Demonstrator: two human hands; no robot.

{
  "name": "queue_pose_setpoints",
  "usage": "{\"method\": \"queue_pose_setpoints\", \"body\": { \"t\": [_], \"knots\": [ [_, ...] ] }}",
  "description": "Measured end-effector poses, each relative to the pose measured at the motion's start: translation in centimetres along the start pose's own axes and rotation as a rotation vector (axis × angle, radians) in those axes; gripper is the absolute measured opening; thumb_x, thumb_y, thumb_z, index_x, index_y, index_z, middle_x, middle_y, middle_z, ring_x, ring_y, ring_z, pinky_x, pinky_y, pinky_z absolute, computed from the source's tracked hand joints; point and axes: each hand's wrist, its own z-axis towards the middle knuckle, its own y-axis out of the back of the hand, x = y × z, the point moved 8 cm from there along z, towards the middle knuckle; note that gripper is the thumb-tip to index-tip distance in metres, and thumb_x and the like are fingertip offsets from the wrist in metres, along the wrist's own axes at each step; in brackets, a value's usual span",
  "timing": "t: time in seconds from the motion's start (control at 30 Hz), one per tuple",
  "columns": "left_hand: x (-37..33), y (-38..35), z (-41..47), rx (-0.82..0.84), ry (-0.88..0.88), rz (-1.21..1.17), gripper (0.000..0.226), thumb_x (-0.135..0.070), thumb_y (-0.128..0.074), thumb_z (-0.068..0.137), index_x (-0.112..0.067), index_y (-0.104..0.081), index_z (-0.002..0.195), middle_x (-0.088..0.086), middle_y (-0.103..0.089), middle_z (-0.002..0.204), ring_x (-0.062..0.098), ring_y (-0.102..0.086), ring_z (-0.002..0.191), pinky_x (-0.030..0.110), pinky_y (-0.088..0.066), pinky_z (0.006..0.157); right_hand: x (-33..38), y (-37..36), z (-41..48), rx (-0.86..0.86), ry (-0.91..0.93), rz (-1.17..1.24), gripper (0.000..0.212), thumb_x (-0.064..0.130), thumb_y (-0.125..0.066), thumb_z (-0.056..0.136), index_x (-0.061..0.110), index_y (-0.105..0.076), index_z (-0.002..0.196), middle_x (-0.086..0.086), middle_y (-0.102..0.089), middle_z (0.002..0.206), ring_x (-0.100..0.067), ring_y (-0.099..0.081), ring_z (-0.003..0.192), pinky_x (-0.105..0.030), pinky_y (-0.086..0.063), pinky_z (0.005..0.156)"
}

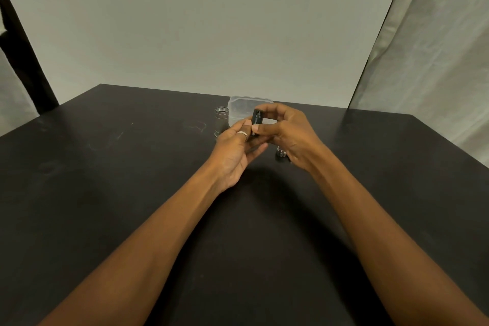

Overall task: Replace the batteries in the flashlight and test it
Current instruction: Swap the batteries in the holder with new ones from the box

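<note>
A black battery holder (257, 118) is held upright above the table between both hands. My right hand (288, 135) grips its upper part with thumb and fingers. My left hand (238, 151), with a ring on the thumb, pinches its lower end. The silver flashlight body (221, 122) stands upright on the table just left of the hands, its open threaded end up. A small silver cap (281, 153) lies on the table under my right hand, partly hidden by it.
A clear plastic container (243, 106) sits behind the hands near the far edge of the black table (132, 193). A pale backdrop rises behind the table, and cloth hangs at both sides.
</note>
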Motion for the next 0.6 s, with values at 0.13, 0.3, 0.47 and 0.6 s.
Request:
{"method": "queue_pose_setpoints", "body": {
  "t": [0.13, 0.3, 0.47, 0.6],
  "knots": [
    [-0.1, -0.1, 0.0, 0.008, -0.018, -0.01, 0.03, -0.019, -0.048, 0.107, -0.013, -0.059, 0.134, 0.009, -0.074, 0.119, 0.015, -0.074, 0.098, 0.031, -0.059, 0.084, 1.2, 0.7, -0.7, -0.019, 0.155, -0.112, 0.04, -0.01, -0.082, 0.074, 0.001, -0.069, 0.11, -0.014, -0.073, 0.116, -0.036, -0.072, 0.105, -0.044, -0.061, 0.092],
    [0.0, -0.3, 0.1, -0.002, -0.031, 0.002, 0.027, -0.02, -0.047, 0.107, -0.014, -0.06, 0.13, 0.006, -0.075, 0.111, 0.012, -0.074, 0.093, 0.034, -0.057, 0.094, 1.9, 0.5, -1.2, -0.001, 0.255, -0.173, 0.036, -0.015, -0.08, 0.072, -0.002, -0.068, 0.104, -0.02, -0.075, 0.108, -0.033, -0.073, 0.104, -0.043, -0.06, 0.094],
    [-0.7, -0.1, -0.5, -0.167, -0.113, 0.294, 0.025, -0.025, -0.04, 0.11, -0.017, -0.062, 0.118, 0.007, -0.075, 0.107, 0.012, -0.074, 0.084, 0.03, -0.062, 0.08, 2.4, 1.0, -1.3, -0.012, 0.302, -0.177, 0.035, -0.013, -0.082, 0.072, 0.0, -0.069, 0.101, -0.017, -0.077, 0.106, -0.03, -0.074, 0.102, -0.039, -0.061, 0.092],
    [-5.4, -0.4, -2.9, -0.43, -0.584, 1.082, 0.018, -0.032, -0.043, 0.106, -0.024, -0.059, 0.1, -0.003, -0.069, 0.085, 0.018, -0.065, 0.075, 0.045, -0.057, 0.064, 3.3, 1.7, -1.7, -0.036, 0.327, -0.116, 0.033, -0.013, -0.082, 0.073, 0.006, -0.069, 0.097, -0.01, -0.078, 0.105, -0.025, -0.075, 0.101, -0.027, -0.06, 0.082]
  ]
}}
